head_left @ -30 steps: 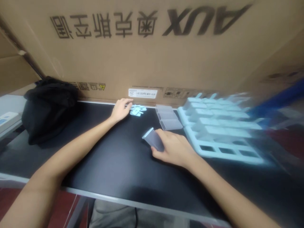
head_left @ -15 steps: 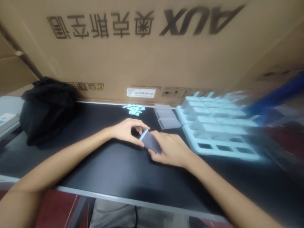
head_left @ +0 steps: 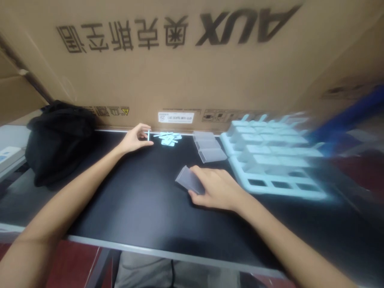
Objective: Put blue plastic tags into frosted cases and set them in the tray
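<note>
My right hand [head_left: 217, 187] is closed around a translucent popsicle mold cup [head_left: 188, 179], its uncapped end pointing left over the black table. Farther back and to the left, my left hand [head_left: 133, 139] pinches a small light-blue popsicle stick lid [head_left: 149, 135] upright between thumb and fingers. Just right of that lid lies a pile of light-blue popsicle stick lids [head_left: 169, 139], close to the carton. Several translucent mold cups [head_left: 209, 147] rest side by side behind my right hand.
A light-blue popsicle rack [head_left: 249, 176] with blurred filled slots and several bare slots stands at the right. A black cloth bag [head_left: 60, 140] sits at the left. The large cardboard carton [head_left: 135, 76] walls off the back of the black table [head_left: 144, 216].
My left hand has moved left and back to the pile, taking the light-blue lid off the mold cup's end. My right hand stays nearly still with the cup.
</note>
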A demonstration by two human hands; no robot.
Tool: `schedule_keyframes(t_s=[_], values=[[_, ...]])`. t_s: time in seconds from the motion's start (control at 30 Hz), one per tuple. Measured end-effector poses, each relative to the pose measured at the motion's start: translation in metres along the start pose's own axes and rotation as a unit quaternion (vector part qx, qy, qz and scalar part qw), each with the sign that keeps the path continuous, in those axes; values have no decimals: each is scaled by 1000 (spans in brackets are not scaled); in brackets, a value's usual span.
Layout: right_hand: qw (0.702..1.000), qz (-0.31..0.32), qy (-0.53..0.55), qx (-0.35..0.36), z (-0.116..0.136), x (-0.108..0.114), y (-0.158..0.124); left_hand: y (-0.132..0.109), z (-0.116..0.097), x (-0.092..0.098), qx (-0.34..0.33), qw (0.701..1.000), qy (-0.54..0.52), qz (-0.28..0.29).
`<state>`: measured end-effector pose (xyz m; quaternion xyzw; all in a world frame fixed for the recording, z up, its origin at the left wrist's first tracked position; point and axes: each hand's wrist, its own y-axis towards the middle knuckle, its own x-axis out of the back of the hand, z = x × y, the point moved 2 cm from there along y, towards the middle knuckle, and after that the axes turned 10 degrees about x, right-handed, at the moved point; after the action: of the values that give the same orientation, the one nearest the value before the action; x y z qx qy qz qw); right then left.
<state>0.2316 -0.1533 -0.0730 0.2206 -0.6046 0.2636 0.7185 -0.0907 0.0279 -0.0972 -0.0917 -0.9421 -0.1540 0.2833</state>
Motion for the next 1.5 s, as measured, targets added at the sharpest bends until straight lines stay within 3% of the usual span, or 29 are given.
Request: schedule_keyframes(t_s=[0.13,0.3,0.47,0.67,0.9,1.1,1.2,1.3,1.4,1.5], values=[[998,-46,-8,44,-6,4,-4,4,10,-1,31,995,89,-41],[982,-108,-134,71,-42,32,-1,5,11,-2,26,986,155,-45],[964,-30,-263,11,-80,65,34,7,9,-6,-13,978,206,-10],[966,61,-236,-82,-104,77,77,-1,5,-10,-25,967,253,-7],[964,81,-224,-116,-120,66,98,-5,5,-12,-39,947,319,1],[963,54,-237,-116,-115,67,89,-4,9,-14,-89,948,305,14],[961,-36,-258,-96,-104,81,63,-2,11,-15,-108,949,296,25],[938,-205,-271,-71,-90,97,16,-2,11,-16,-119,950,286,31],[889,-368,-258,-89,-86,102,-43,-3,10,-17,-119,952,280,25],[828,-472,-231,-196,-98,92,-99,-4,9,-19,-111,955,275,5]])
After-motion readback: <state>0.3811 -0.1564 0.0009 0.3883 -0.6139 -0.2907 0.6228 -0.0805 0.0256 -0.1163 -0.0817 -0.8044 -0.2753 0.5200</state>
